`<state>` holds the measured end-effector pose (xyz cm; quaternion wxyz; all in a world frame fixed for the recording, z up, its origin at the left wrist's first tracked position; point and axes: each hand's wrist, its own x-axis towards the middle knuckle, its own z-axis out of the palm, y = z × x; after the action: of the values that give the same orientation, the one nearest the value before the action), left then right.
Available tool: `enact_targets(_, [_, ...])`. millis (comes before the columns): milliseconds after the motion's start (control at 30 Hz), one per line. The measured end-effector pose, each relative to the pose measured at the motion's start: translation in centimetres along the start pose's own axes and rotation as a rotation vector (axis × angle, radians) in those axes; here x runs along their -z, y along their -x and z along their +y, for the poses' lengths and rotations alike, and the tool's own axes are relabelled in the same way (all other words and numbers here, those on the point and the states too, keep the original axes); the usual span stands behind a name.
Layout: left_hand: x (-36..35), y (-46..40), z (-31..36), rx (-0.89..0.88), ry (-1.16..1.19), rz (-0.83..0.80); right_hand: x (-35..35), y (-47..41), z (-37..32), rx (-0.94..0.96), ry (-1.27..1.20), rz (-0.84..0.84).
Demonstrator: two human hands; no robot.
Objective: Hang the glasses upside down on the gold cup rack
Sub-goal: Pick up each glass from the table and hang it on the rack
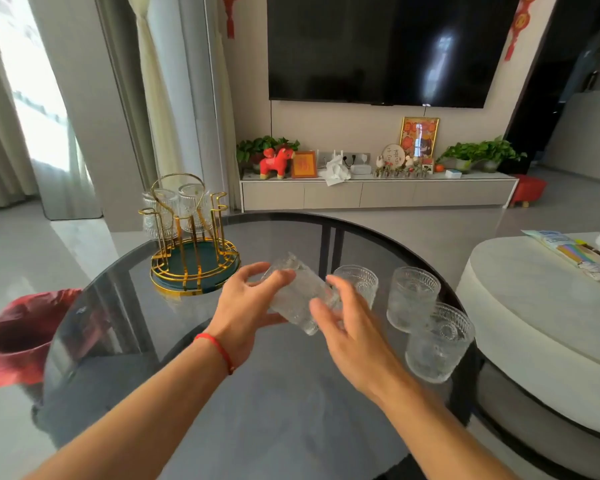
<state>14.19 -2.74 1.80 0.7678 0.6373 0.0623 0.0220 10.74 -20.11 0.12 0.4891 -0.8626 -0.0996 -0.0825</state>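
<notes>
Above table (222, 393) | left hand (246, 306) grips blurred glass (297, 294) — right hand (354, 327) open, covering its end

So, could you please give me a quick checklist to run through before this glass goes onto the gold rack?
1. Grip on the held glass: left hand wraps it; right hand is open beside it. Ok.
2. Glass turned upside down: it lies tilted, not yet inverted. Not ok.
3. Free pegs on the gold rack: two hung glasses at the back, front pegs bare. Ok.
4. Path to the rack: bare dark table between hands and rack. Ok.
5. Three standing glasses near the right hand: close enough to knock. Cannot tell.
6. Rack sits fully on the table: near the far edge. Cannot tell.
</notes>
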Motion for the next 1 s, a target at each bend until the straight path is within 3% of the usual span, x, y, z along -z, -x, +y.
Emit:
enact_targets(167, [4.4, -3.3, -0.7, 0.003, 0.119, 0.050, -5.0, -5.0, -1.0, -0.106, -0.260, -0.060])
enact_targets(233, [5.6, -4.4, -1.0, -0.060, 0.012, 0.104, -5.9, -6.7, -0.9, -0.120, -0.341, -0.054])
enact_targets(367, [9.3, -6.8, -3.4, -0.337, -0.966, 0.334, -6.5, -11.9, -2.2, -0.096, -0.305, 0.097])
enact_targets(433, [10.7, -7.9, -5.0, -0.348, -1.243, 0.312, -6.3, -15.3, -3.4, -0.108, -0.256, 0.211])
enact_targets(500, [11.9, -8.8, -6.2, -0.300, -1.364, 0.260, -6.3, -18.8, -4.9, -0.108, -0.201, 0.303])
enact_targets(633, [12.6, -9.3, -8.2, -0.228, -1.479, 0.218, -6.8, -24.6, -7.8, -0.003, -0.047, 0.369])
enact_targets(1000, [12.4, -9.8, -8.8, -0.248, -1.495, 0.222, -11.4, -32.5, -11.2, 0.058, 0.220, 0.150])
